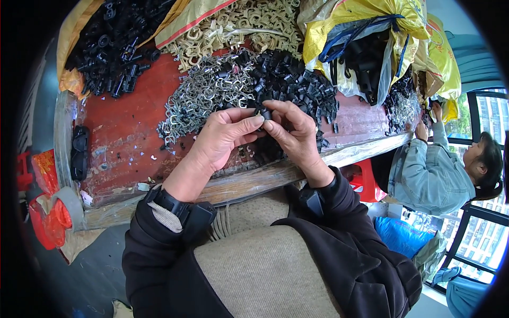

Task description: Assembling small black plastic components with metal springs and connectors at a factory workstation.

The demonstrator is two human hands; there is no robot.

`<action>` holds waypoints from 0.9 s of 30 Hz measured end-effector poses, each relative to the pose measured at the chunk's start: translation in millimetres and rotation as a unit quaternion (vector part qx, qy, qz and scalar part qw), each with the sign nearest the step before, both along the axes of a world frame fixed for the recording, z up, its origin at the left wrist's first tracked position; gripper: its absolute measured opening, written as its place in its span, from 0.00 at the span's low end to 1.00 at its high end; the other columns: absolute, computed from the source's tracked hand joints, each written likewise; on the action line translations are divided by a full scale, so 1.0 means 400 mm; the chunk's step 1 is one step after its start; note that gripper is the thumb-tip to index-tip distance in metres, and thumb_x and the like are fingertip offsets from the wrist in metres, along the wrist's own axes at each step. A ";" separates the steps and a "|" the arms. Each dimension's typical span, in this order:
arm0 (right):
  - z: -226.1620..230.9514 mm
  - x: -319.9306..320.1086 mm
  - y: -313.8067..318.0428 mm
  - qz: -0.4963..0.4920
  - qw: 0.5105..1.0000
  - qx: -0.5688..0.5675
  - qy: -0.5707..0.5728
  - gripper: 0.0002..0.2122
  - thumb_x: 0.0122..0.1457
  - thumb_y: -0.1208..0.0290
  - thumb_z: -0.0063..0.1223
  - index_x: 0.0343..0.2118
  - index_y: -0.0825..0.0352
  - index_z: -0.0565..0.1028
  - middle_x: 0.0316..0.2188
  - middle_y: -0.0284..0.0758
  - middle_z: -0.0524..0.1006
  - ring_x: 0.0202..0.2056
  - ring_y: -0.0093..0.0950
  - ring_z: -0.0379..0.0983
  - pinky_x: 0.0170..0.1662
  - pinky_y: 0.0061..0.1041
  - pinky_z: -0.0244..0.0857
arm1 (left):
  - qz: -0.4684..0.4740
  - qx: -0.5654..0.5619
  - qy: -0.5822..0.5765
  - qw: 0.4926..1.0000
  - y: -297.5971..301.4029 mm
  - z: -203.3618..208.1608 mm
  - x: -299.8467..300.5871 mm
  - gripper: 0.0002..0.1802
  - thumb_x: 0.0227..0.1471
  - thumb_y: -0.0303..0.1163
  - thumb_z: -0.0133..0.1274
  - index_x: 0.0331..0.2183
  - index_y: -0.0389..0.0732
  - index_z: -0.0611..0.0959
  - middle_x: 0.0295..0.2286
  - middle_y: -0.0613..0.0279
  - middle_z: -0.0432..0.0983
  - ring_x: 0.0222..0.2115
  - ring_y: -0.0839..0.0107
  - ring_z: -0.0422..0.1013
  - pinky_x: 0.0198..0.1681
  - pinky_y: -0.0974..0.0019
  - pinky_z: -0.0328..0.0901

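Note:
Both my hands meet above the near part of the red worktable (124, 122). A small black plastic part (266, 113) is pinched between the thumb and fingers of my right hand (297, 135). My left hand (228, 132) is closed at its fingertips right beside that part, with a tiny pale piece showing there; its exact kind is hidden by the fingers. Just beyond my hands lies a heap of U-shaped metal clips (207, 87). To its right a pile of small black plastic parts (302, 87) spreads over the table.
Cream plastic rings (254, 24) are heaped at the back. Black fittings (114, 50) fill the far left; a yellow bag (366, 32) holds black parts at right. A black glasses-like object (80, 152) lies at left. A wooden edge (249, 183) borders the table. Another person (435, 175) works at right.

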State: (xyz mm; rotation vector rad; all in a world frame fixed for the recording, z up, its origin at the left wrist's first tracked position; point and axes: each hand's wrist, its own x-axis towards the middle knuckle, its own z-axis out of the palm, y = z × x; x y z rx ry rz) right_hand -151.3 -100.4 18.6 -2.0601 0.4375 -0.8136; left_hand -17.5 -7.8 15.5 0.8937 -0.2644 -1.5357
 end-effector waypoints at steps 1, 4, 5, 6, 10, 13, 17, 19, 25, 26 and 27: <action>0.000 0.000 -0.001 -0.002 1.000 -0.001 -0.002 0.16 0.43 0.76 0.54 0.37 0.69 0.68 0.16 0.23 0.60 0.17 0.13 0.53 0.20 0.10 0.49 | -0.002 -0.001 -0.002 1.000 0.000 -0.001 0.001 0.15 0.40 0.30 0.54 0.33 0.35 0.74 0.27 0.64 0.71 0.27 0.78 0.68 0.29 0.77 0.64; 0.006 -0.005 0.006 -0.013 1.000 -0.013 0.008 0.14 0.43 0.76 0.54 0.36 0.69 0.69 0.16 0.23 0.61 0.18 0.13 0.54 0.21 0.10 0.49 | -0.013 0.005 0.016 1.000 0.004 -0.003 0.002 0.11 0.41 0.27 0.51 0.32 0.37 0.74 0.26 0.64 0.72 0.27 0.76 0.69 0.29 0.75 0.65; 0.009 -0.006 0.010 -0.016 1.000 -0.016 0.006 0.14 0.43 0.76 0.54 0.36 0.69 0.69 0.16 0.23 0.61 0.18 0.13 0.54 0.21 0.10 0.49 | -0.016 0.003 0.013 1.000 0.004 -0.003 0.001 0.11 0.41 0.27 0.51 0.32 0.37 0.74 0.26 0.64 0.72 0.27 0.76 0.69 0.29 0.75 0.65; 0.013 -0.005 0.016 -0.025 1.000 0.015 0.001 0.14 0.43 0.76 0.54 0.36 0.69 0.70 0.16 0.24 0.60 0.18 0.13 0.54 0.20 0.11 0.49 | -0.015 0.005 0.017 1.000 0.005 -0.005 0.000 0.10 0.41 0.27 0.51 0.31 0.38 0.74 0.26 0.65 0.72 0.26 0.76 0.69 0.28 0.75 0.65; 0.014 0.000 0.012 -0.033 0.999 0.041 -0.011 0.13 0.42 0.75 0.55 0.34 0.68 0.71 0.14 0.25 0.60 0.17 0.14 0.54 0.20 0.12 0.49 | -0.016 0.008 0.023 1.000 0.003 -0.012 -0.002 0.09 0.41 0.28 0.51 0.30 0.38 0.75 0.25 0.65 0.72 0.25 0.76 0.69 0.27 0.75 0.66; 0.011 -0.003 0.006 -0.013 1.000 -0.024 -0.012 0.14 0.41 0.74 0.56 0.33 0.67 0.71 0.13 0.25 0.59 0.16 0.15 0.54 0.19 0.13 0.49 | -0.018 0.007 0.023 1.000 0.004 -0.012 -0.002 0.09 0.42 0.28 0.51 0.30 0.38 0.75 0.25 0.65 0.72 0.25 0.77 0.69 0.27 0.76 0.66; 0.023 -0.008 0.013 -0.029 0.997 -0.074 0.007 0.15 0.37 0.68 0.59 0.30 0.68 0.71 0.11 0.27 0.58 0.14 0.17 0.55 0.17 0.15 0.49 | -0.031 0.005 0.024 0.999 0.003 -0.007 0.000 0.09 0.43 0.29 0.50 0.30 0.37 0.75 0.24 0.65 0.72 0.24 0.78 0.69 0.26 0.77 0.66; 0.024 -0.007 0.016 -0.041 0.989 -0.140 0.010 0.17 0.34 0.65 0.60 0.27 0.67 0.71 0.11 0.28 0.59 0.13 0.19 0.56 0.16 0.16 0.51 | -0.041 0.000 0.025 0.999 0.004 -0.008 0.000 0.09 0.44 0.30 0.49 0.30 0.37 0.75 0.24 0.66 0.71 0.23 0.80 0.68 0.26 0.78 0.65; 0.014 -0.011 0.007 -0.043 0.968 -0.245 -0.013 0.19 0.30 0.60 0.61 0.24 0.67 0.70 0.11 0.30 0.62 0.13 0.22 0.59 0.16 0.18 0.53 | -0.095 -0.033 0.026 0.995 0.005 -0.006 0.003 0.10 0.44 0.31 0.49 0.31 0.36 0.75 0.24 0.67 0.71 0.24 0.82 0.67 0.26 0.80 0.64; 0.013 -0.011 0.005 -0.036 0.962 -0.269 -0.024 0.19 0.30 0.60 0.61 0.24 0.68 0.70 0.11 0.30 0.62 0.13 0.22 0.60 0.16 0.18 0.53 | -0.100 -0.038 0.018 0.994 0.005 -0.006 0.001 0.11 0.44 0.31 0.48 0.31 0.36 0.75 0.24 0.67 0.71 0.24 0.82 0.67 0.26 0.80 0.64; 0.012 -0.011 0.003 -0.029 0.955 -0.292 -0.036 0.19 0.30 0.60 0.60 0.24 0.68 0.70 0.11 0.30 0.63 0.13 0.22 0.60 0.15 0.18 0.53 | -0.105 -0.043 0.010 0.993 0.006 -0.005 0.000 0.11 0.45 0.31 0.48 0.31 0.35 0.75 0.24 0.67 0.71 0.24 0.82 0.67 0.26 0.81 0.64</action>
